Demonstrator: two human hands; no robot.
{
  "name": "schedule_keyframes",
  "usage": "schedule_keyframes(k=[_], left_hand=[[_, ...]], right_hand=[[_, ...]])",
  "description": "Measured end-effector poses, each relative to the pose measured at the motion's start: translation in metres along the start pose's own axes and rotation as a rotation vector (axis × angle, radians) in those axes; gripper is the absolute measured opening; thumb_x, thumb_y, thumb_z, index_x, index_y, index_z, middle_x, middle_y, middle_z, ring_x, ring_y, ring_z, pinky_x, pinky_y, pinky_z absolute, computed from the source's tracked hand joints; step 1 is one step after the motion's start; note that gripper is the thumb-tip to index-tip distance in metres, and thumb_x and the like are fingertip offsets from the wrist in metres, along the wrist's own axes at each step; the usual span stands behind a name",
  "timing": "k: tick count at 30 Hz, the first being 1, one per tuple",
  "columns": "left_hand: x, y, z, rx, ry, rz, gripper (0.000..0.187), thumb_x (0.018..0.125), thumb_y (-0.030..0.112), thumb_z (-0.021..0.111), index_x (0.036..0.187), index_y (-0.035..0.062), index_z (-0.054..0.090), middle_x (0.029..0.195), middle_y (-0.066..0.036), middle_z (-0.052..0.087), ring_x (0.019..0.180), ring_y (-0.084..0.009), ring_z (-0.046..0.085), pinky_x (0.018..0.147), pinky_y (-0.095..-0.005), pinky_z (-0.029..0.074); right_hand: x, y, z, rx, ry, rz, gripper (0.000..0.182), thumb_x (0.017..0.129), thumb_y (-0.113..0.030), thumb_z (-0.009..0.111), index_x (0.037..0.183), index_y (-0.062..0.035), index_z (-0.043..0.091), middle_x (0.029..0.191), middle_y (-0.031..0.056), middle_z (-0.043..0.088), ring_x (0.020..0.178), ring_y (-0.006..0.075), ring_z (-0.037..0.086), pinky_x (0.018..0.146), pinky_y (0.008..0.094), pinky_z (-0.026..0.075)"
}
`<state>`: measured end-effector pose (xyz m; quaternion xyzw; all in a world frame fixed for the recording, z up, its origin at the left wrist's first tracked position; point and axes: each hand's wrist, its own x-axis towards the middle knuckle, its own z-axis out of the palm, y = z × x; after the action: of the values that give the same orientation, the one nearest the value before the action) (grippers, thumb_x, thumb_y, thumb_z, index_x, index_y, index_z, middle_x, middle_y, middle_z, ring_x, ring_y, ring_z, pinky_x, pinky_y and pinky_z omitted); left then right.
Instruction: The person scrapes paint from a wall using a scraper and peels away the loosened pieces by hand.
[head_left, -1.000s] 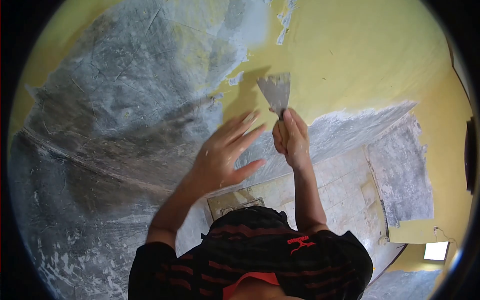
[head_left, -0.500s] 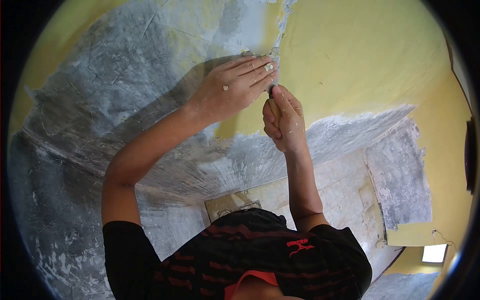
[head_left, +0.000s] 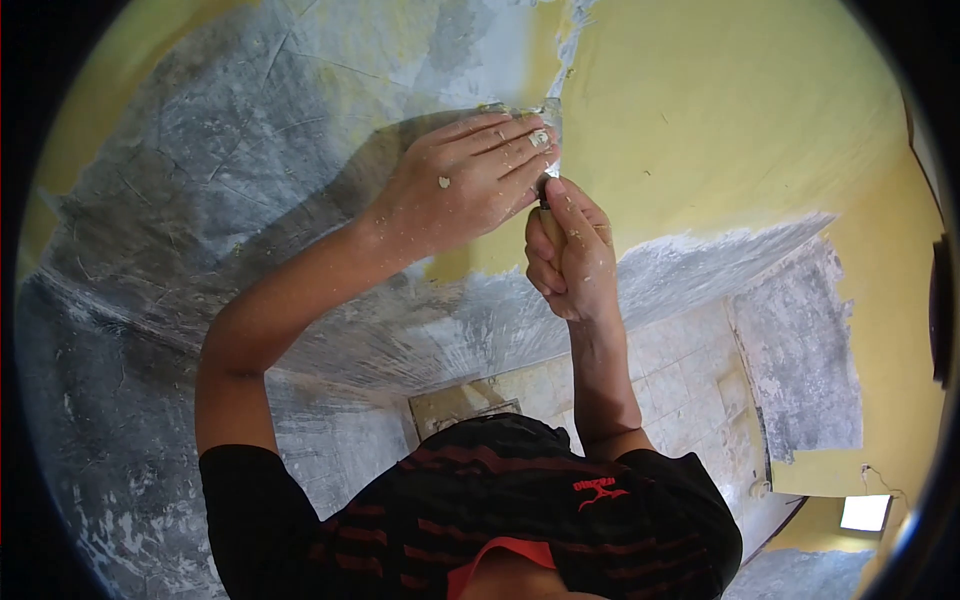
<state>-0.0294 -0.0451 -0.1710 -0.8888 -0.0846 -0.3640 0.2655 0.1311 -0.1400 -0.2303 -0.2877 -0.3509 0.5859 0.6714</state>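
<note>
My right hand (head_left: 578, 255) is wrapped round the light wooden handle (head_left: 551, 228) of a scraper, thumb up along its neck. The scraper's metal blade (head_left: 554, 115) lies against the wall, at the border between yellow paint (head_left: 720, 110) and bared grey plaster (head_left: 190, 150). Across the blade rests my left hand (head_left: 465, 185), its fingers stretched out flat and covering much of it. Paint flakes stick to the back of that hand, a larger one (head_left: 539, 138) near its fingertips. Small crumbs of paint lie along the blade's edge.
A pale strip (head_left: 570, 45) runs up the wall beyond the blade. Below, the tiled floor (head_left: 665, 375) meets the wall's foot. Another wall to the right has a bared grey patch (head_left: 805, 360) within its yellow paint. A small bright opening (head_left: 865, 512) shows at lower right.
Both hands and the scraper have shifted only slightly in view. Part of the blade between the hands now shines brighter. My right hand keeps its grip; my left still lies flat.
</note>
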Motion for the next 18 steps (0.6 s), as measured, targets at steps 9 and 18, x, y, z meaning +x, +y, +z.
schedule_keyframes(k=[9,18], left_hand=[[0.032,-0.026,-0.011,0.185,0.105,0.04,0.044,0.087,0.012,0.083,0.13,0.0092,0.079,0.14,-0.004,0.075,0.134,-0.0192,0.069,0.118,-0.0386,0.053],[-0.01,0.009,-0.008,0.121,-0.027,-0.019,0.045,0.088,0.015,0.083,0.132,0.0084,0.078,0.138,-0.005,0.076,0.133,-0.02,0.07,0.115,-0.0392,0.054]], right_hand=[[0.034,-0.032,0.02,0.017,-0.089,-0.114,0.028,0.117,-0.033,0.055,0.1,-0.0111,0.061,0.064,-0.0005,0.047,0.042,0.0055,0.033,0.035,0.023,0.024],[0.001,-0.002,0.001,-0.04,-0.062,0.039,0.03,0.119,-0.036,0.05,0.11,-0.011,0.064,0.059,-0.002,0.042,0.038,0.0049,0.026,0.033,0.0224,0.022]])
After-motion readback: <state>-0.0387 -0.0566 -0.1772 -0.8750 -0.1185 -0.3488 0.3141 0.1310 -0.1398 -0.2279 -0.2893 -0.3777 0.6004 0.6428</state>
